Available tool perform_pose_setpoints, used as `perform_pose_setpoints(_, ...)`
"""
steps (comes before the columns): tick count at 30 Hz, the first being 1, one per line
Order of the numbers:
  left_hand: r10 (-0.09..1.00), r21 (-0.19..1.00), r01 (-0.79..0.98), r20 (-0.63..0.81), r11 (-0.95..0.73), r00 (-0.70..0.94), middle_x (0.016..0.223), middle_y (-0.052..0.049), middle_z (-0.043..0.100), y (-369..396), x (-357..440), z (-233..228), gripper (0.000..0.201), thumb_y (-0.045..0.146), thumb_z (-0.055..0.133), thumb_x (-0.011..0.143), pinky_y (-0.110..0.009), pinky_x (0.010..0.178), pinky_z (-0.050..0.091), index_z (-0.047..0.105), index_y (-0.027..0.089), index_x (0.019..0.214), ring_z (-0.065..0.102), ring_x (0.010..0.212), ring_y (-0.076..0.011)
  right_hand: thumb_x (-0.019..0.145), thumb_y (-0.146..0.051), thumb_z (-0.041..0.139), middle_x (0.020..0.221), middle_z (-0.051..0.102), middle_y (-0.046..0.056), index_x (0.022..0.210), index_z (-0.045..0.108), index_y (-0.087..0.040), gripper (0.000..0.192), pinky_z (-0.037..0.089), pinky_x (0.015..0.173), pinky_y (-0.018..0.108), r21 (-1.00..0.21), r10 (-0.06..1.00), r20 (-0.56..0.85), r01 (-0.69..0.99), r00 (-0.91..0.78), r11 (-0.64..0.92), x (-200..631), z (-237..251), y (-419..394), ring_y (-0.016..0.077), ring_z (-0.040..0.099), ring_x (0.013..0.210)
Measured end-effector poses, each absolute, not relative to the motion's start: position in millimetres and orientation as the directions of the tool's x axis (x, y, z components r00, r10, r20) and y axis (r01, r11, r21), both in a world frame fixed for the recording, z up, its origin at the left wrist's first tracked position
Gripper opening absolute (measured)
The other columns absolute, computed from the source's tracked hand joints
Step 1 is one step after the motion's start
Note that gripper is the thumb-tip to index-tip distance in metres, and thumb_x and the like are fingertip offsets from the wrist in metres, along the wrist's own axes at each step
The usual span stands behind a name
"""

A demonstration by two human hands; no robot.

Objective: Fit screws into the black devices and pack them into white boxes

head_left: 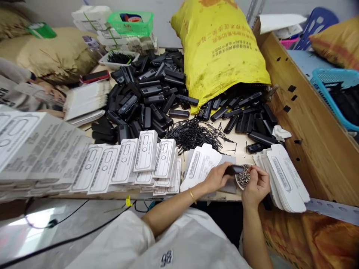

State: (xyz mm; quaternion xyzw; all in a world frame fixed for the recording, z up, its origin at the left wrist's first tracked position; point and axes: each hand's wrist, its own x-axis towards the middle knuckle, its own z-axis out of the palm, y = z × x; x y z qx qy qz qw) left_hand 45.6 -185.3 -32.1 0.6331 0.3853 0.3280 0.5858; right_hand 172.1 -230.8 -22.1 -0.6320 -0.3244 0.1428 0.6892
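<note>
L hand (217, 178) pinches black case (234, 170) | R hand (256, 185) curled, fingertips in screw dish (242, 179) | keep case just over dish, pick 1 screw.

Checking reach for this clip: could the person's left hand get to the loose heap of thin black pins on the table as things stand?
Probably yes. The left hand holds a small black part near the table edge, and the pin heap lies just beyond it with only flat white cards between. The hand would need to free its grip first.
</note>
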Motion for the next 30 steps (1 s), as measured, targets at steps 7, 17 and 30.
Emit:
perform_pose_setpoints(7, 0.919, 0.893, 0.422, -0.028, -0.154, 0.394, 0.13, -0.022, 0.054, -175.2, 30.7, -29.6, 0.074, 0.028, 0.074, 0.072, -0.054, 0.103, 0.039, 0.042, 0.014, 0.136, 0.048, 0.124, -0.0383, 0.088, -0.035, 0.055, 0.083, 0.067, 0.004, 0.087, 0.065, -0.02, 0.018, 0.047, 0.079, 0.037, -0.84, 0.908, 0.27, 0.54, 0.32, 0.06, 168.1, -8.9, -196.9, 0.0201, 0.061, 0.081)
perform_pose_setpoints(17, 0.981, 0.633, 0.773, -0.125, -0.037, 0.149, 0.141, -0.024, 0.042, -180.0, -24.2, -42.3, 0.098, 0.019, 0.085, 0.059, -0.062, 0.104, 0.033, 0.035, 0.015, 0.143, 0.041, 0.13, -0.0432, 0.07, -0.014, 0.071, 0.088, 0.064, 0.007, 0.079, 0.062, -0.019, 0.014, 0.039, 0.083, 0.041, -0.5, 0.985, -0.111, 0.864, -0.131, 0.059, 123.4, -31.9, -119.3, 0.0252, 0.058, 0.09)
perform_pose_setpoints(30, 0.694, 0.65, -0.374, -0.343, 0.662, 0.633, 0.089, -0.011, 0.071, -187.7, -17.3, -4.9, 0.075, 0.059, 0.079, 0.063, -0.03, 0.067, 0.055, 0.058, 0.013, 0.118, 0.069, 0.07, -0.0191, 0.074, -0.048, 0.071, 0.067, 0.061, -0.001, 0.067, 0.051, -0.024, 0.032, 0.047, 0.073, 0.035, -0.979, 0.965, 0.194, -0.092, -0.177, 0.18, 167.0, -1.1, -141.1, 0.0183, 0.057, 0.074)
